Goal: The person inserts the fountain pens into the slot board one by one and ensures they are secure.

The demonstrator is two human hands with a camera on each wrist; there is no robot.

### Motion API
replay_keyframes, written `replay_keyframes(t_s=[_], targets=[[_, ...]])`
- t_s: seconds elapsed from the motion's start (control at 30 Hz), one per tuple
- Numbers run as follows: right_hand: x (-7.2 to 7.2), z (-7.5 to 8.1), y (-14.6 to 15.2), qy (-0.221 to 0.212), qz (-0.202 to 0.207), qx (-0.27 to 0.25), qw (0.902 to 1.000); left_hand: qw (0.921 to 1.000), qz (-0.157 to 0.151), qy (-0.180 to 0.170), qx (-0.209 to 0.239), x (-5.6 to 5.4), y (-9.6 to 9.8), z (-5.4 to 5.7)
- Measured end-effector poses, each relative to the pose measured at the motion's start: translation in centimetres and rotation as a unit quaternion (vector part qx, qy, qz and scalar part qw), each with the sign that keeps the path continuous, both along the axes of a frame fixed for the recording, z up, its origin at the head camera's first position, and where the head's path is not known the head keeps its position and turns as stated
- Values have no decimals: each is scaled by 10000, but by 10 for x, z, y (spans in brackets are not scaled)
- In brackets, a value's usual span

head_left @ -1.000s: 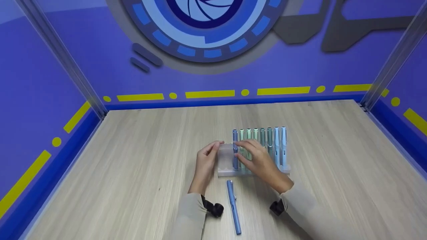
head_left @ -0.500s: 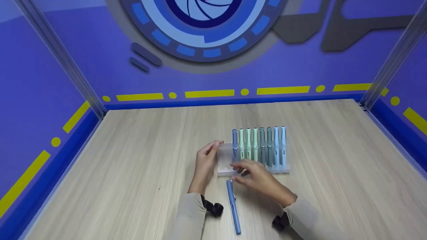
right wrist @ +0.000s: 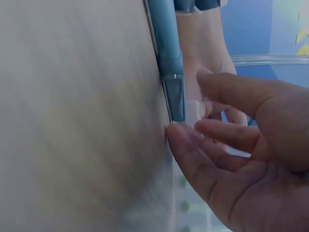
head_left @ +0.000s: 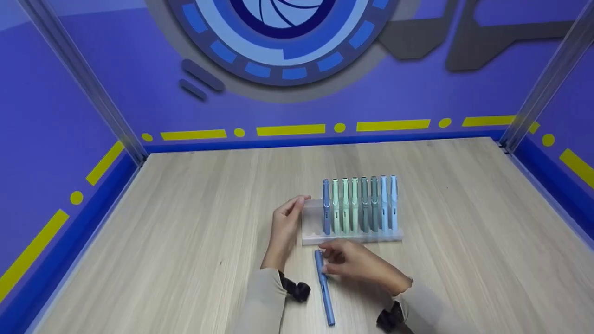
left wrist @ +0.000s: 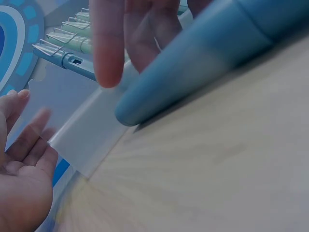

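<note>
A clear pen stand (head_left: 352,238) holds a row of upright pens: one dark blue pen (head_left: 326,206) at the left, then pale green (head_left: 345,208), grey-green (head_left: 370,208) and light blue pens (head_left: 389,204). My left hand (head_left: 285,227) grips the stand's left edge between thumb and fingers. A loose blue pen (head_left: 325,290) lies on the table before the stand, clip end towards it. My right hand (head_left: 355,262) hovers by that clip end, fingers bent and thumb apart. In the right wrist view, a fingertip (right wrist: 177,137) is at the pen's end, with no grip on it.
The wooden table (head_left: 195,222) extends to both sides of the stand. Blue panels (head_left: 297,109) rise at the back and sides. At the stand's left end, bare slots (head_left: 313,229) show beside the dark blue pen.
My right hand has come away from the dark blue pen in the stand and moved down towards the loose blue pen. My left hand stays on the stand's edge.
</note>
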State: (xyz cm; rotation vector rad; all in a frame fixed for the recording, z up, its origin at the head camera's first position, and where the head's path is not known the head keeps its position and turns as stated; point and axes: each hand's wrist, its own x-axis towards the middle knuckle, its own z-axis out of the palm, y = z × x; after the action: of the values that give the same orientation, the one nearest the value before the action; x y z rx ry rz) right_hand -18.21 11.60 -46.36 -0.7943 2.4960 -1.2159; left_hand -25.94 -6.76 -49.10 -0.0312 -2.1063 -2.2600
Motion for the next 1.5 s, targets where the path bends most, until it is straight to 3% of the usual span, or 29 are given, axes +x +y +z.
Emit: replay_keyframes(t_s=[0.4, 0.43, 0.67, 1.2, 1.37, 1.5], targets=[[2, -8, -8, 116, -179, -110, 9997, 10000, 27, -50, 38, 0, -1, 1], [2, -8, -10, 128, -227, -109, 9996, 9999, 12, -84, 64, 2, -2, 4], [7, -10, -12, 86, -449, -164, 9988, 9998, 24, -146, 104, 1, 0, -2], [7, -12, -14, 41, -649, -191, 9977, 9996, 16, -143, 223, -2, 1, -1], [7, -10, -15, 149, -566, -95, 9982, 9995, -49, -181, 236, 0, 0, 4], [7, -10, -14, 82, -548, -47, 9985, 9996, -113, -164, 193, 8, -1, 18]])
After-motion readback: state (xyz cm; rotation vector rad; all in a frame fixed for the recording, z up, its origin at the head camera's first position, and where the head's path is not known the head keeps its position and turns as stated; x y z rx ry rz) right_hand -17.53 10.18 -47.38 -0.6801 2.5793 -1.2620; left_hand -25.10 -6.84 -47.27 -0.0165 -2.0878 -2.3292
